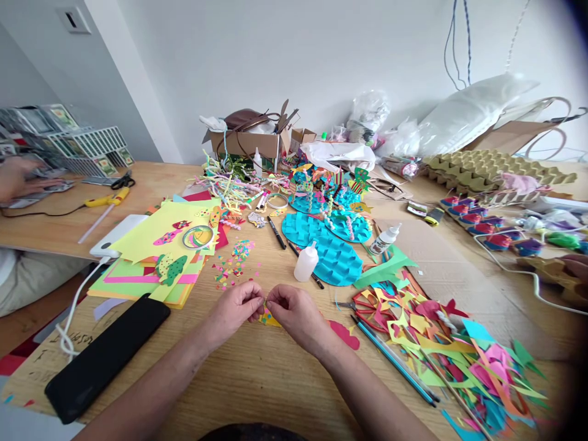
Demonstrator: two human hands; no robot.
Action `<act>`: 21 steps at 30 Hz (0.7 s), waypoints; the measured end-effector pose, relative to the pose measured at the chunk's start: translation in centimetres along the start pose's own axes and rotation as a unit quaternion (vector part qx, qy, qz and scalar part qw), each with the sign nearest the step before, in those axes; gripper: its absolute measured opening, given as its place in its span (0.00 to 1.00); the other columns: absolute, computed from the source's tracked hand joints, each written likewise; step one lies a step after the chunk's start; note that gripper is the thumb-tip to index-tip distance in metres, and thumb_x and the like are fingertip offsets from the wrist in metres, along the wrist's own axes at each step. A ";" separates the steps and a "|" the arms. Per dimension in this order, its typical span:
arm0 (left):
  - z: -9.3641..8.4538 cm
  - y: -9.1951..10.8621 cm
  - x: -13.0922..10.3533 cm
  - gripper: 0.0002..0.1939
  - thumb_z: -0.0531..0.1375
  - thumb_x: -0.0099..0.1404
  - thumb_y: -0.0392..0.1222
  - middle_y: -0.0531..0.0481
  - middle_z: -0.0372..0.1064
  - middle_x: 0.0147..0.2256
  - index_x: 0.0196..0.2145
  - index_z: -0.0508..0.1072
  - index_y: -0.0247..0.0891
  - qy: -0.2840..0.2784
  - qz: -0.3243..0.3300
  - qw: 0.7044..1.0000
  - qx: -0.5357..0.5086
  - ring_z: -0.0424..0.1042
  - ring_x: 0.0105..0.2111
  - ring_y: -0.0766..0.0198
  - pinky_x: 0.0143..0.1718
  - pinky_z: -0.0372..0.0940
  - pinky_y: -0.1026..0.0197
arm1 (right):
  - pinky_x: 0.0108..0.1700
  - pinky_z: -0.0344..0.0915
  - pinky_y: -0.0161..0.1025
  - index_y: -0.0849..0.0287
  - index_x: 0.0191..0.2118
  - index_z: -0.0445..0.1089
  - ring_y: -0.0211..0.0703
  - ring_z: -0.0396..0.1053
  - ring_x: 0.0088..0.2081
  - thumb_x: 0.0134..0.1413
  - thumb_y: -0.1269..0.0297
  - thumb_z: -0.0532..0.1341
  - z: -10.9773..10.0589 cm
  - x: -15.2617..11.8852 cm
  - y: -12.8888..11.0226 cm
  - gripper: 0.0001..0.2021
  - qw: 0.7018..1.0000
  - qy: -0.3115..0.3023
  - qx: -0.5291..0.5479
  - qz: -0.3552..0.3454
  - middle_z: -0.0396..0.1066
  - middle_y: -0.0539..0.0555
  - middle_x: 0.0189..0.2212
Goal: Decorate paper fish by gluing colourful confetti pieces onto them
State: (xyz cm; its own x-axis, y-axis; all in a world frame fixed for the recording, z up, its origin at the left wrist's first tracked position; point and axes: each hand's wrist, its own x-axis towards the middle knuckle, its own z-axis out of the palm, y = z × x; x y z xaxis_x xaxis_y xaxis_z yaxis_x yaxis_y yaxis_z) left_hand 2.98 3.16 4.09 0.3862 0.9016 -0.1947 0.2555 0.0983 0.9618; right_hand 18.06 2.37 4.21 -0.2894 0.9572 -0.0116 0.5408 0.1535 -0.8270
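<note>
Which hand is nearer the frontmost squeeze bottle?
Right. The right hand is just on the near side of the squeeze bottle, slightly to its left; the left hand is also on the near side but farther left.

on table [257,383]: phone [110,355] left of hands [239,301] [293,311], paper scraps [428,309] right, bottle [305,263] behind

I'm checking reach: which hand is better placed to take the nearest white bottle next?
Probably the right hand: the white bottle stands just beyond it; the left hand is farther away.
</note>
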 end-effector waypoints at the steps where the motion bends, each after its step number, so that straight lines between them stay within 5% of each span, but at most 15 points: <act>1: 0.0 -0.1 0.0 0.08 0.53 0.54 0.43 0.58 0.60 0.19 0.23 0.61 0.37 -0.002 0.000 1.000 0.000 0.60 0.20 0.71 0.22 0.56 0.67 | 0.22 0.49 0.28 0.62 0.22 0.66 0.31 0.56 0.21 0.44 0.75 0.54 0.0 0.0 0.0 0.06 1.000 0.000 -0.001 0.004 0.62 0.46 0.17; 14: 0.0 -0.2 0.1 0.07 0.51 0.55 0.42 0.57 0.60 0.19 0.23 0.60 0.37 -0.007 0.001 1.000 0.031 0.61 0.20 0.69 0.22 0.57 0.66 | 0.23 0.51 0.29 0.62 0.24 0.67 0.32 0.58 0.22 0.45 0.74 0.54 -0.2 -0.1 0.1 0.06 1.000 -0.003 -0.019 0.005 0.65 0.47 0.19; 17: -0.7 -0.8 -0.4 0.06 0.50 0.56 0.40 0.55 0.63 0.22 0.26 0.63 0.37 0.009 0.028 0.992 0.122 0.64 0.23 0.67 0.25 0.59 0.65 | 0.23 0.51 0.29 0.62 0.25 0.67 0.33 0.60 0.22 0.46 0.73 0.54 -0.8 -0.4 0.4 0.06 0.999 -0.016 -0.043 0.007 0.65 0.47 0.19; 21: -1.7 -2.4 -1.3 0.07 0.50 0.57 0.35 0.51 0.68 0.28 0.28 0.68 0.38 0.071 0.124 0.938 0.316 0.66 0.31 0.62 0.34 0.61 0.60 | 0.25 0.52 0.29 0.60 0.25 0.68 0.34 0.62 0.24 0.46 0.73 0.53 -1.2 -0.9 0.9 0.07 0.991 -0.072 -0.112 0.023 0.67 0.48 0.22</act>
State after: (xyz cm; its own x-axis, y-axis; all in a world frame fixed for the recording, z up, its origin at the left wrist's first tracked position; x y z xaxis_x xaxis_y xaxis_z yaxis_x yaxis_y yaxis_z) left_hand 0.37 2.40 2.34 0.3931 0.9150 0.0902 0.6653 -0.3508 0.6590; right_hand 19.76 1.95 4.15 -0.3616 0.9217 -0.1402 0.7128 0.1764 -0.6788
